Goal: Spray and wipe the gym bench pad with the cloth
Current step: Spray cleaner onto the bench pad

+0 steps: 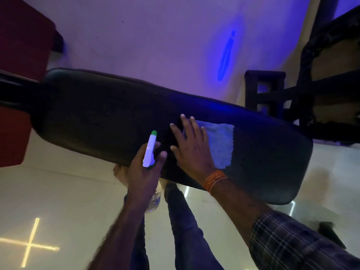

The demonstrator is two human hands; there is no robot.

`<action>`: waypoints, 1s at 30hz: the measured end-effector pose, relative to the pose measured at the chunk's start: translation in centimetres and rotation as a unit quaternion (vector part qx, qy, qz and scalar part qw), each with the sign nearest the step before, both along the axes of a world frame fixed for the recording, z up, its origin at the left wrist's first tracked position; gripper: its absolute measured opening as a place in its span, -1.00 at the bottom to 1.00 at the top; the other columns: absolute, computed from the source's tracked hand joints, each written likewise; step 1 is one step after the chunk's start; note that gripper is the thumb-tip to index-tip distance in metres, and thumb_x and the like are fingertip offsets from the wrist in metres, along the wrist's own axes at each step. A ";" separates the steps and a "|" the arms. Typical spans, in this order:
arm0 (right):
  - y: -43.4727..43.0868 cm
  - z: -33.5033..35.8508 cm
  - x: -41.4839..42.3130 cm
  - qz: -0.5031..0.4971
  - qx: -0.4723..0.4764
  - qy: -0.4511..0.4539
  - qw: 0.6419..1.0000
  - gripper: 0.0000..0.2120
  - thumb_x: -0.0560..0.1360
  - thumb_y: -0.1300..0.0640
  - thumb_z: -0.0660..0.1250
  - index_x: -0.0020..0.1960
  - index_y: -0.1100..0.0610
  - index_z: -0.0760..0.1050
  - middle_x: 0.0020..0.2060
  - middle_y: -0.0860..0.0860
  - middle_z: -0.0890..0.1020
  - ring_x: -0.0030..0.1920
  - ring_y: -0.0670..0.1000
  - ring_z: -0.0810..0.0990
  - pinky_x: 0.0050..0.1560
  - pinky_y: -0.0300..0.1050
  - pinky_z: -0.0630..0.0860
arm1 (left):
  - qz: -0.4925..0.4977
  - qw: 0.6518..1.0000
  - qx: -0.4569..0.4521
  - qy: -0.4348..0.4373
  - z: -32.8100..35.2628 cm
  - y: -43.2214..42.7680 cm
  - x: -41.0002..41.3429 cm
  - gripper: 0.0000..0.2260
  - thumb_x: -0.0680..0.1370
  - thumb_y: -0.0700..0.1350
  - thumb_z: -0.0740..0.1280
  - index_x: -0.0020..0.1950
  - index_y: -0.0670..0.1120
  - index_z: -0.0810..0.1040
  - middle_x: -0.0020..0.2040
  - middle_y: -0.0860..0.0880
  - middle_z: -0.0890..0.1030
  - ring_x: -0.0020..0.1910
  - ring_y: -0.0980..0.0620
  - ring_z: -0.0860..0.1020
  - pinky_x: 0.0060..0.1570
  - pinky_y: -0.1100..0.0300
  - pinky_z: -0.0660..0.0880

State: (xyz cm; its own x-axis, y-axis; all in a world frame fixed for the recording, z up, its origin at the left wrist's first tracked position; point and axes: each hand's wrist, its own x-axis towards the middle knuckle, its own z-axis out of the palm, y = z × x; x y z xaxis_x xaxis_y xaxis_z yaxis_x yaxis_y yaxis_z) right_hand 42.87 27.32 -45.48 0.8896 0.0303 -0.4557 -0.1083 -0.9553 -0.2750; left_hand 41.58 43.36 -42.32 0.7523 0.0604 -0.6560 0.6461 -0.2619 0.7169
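Two hands are over the dark bench [97, 117]. At its near edge the left hand [144, 172] curls round a bottle [149, 151], whose white-and-green spray head points across the pad. Just beside it, the right hand [192, 149] lies flat with fingers spread, pressing a pale cloth [220, 145] onto the bench toward its right end.

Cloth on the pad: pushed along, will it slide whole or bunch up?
Probably floppy: the cloth lies thin and flat on the bench pad. It likely slides easily, since the pad looks smooth and shiny. The right hand presses only one side, so the free side may lag or fold.
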 end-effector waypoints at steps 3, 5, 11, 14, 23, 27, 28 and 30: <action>3.9 -0.4 4.1 0.053 0.002 0.002 0.999 -0.36 0.62 -0.05 0.28 0.63 0.01 0.15 0.68 0.10 0.02 0.66 0.17 0.01 0.59 0.34 0.05 | 0.037 0.999 0.033 -0.005 0.0 2.9 0.8 -0.91 0.59 0.01 0.47 0.06 0.08 0.62 -0.23 0.11 0.63 -0.36 -0.03 0.56 -0.17 0.19 0.50; 6.5 -0.7 6.6 0.099 0.013 -0.007 0.995 -0.35 0.60 -0.05 0.32 0.62 0.03 0.18 0.67 0.12 0.06 0.65 0.18 0.04 0.59 0.33 0.05 | 0.073 0.997 0.039 -0.009 0.4 5.1 1.6 -0.93 0.60 0.06 0.45 0.05 0.14 0.62 -0.25 0.08 0.60 -0.37 -0.01 0.55 -0.33 0.32 0.47; 14.2 -1.2 12.0 0.183 0.042 -0.029 0.982 -0.24 0.56 -0.12 0.38 0.64 0.03 0.12 0.68 0.07 0.00 0.66 0.19 -0.04 0.58 0.39 0.09 | 0.155 0.985 0.058 -0.041 1.0 11.9 4.4 -0.82 0.60 0.04 0.42 0.20 0.16 0.62 -0.08 0.08 0.67 -0.37 0.03 0.55 -0.36 0.30 0.47; 16.8 -1.6 12.6 0.187 0.025 -0.014 0.982 -0.15 0.56 -0.20 0.35 0.67 0.00 -0.03 0.69 0.00 -0.16 0.67 0.18 -0.20 0.55 0.52 -0.04 | 0.149 0.982 0.101 -0.059 0.5 14.4 5.7 -0.83 0.59 0.08 0.42 0.17 0.14 0.63 -0.13 0.12 0.66 -0.23 -0.05 0.64 -0.22 0.16 0.53; 18.8 -2.3 12.4 0.168 -0.031 -0.009 0.985 -0.01 0.52 -0.25 0.37 0.68 -0.03 -0.20 0.67 -0.03 -0.26 0.66 0.18 -0.27 0.53 0.56 -0.06 | 0.123 0.970 0.200 -0.061 -0.8 16.8 7.7 -0.75 0.58 0.23 0.37 -0.22 0.16 0.48 -0.39 0.21 0.54 -0.33 0.21 0.53 -0.34 0.26 0.32; 19.2 -2.1 12.4 0.170 -0.046 0.008 0.984 -0.01 0.54 -0.25 0.34 0.67 -0.04 -0.25 0.66 -0.04 -0.31 0.65 0.18 -0.32 0.53 0.57 -0.08 | 0.107 0.971 0.201 -0.070 -0.4 17.0 7.5 -0.71 0.57 0.22 0.38 -0.27 0.14 0.45 -0.41 0.14 0.51 -0.35 0.13 0.52 -0.36 0.19 0.33; 19.2 -2.1 12.4 0.168 -0.048 0.011 0.985 -0.01 0.54 -0.24 0.35 0.67 -0.03 -0.25 0.66 -0.04 -0.31 0.65 0.18 -0.32 0.53 0.57 -0.08 | 0.112 0.972 0.191 -0.074 -0.4 17.1 7.5 -0.73 0.58 0.21 0.38 -0.23 0.12 0.49 -0.40 0.12 0.52 -0.34 0.07 0.54 -0.34 0.15 0.38; 19.4 -2.1 12.4 0.166 -0.051 0.015 0.985 -0.01 0.54 -0.22 0.36 0.67 -0.03 -0.26 0.66 -0.03 -0.32 0.65 0.18 -0.33 0.53 0.57 -0.09 | 0.117 0.976 0.170 -0.069 -0.3 17.4 7.6 -0.76 0.60 0.21 0.36 -0.16 0.10 0.53 -0.35 0.07 0.57 -0.27 -0.08 0.63 -0.23 0.04 0.52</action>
State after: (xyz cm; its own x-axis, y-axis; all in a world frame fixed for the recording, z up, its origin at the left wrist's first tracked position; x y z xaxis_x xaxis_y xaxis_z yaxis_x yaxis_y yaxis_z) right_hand 55.27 46.69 -47.62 0.8244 0.2694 -0.4977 0.2074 -0.9621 -0.1771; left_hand 49.14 60.79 -42.60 0.7715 0.4372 -0.4623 0.6207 -0.3572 0.6980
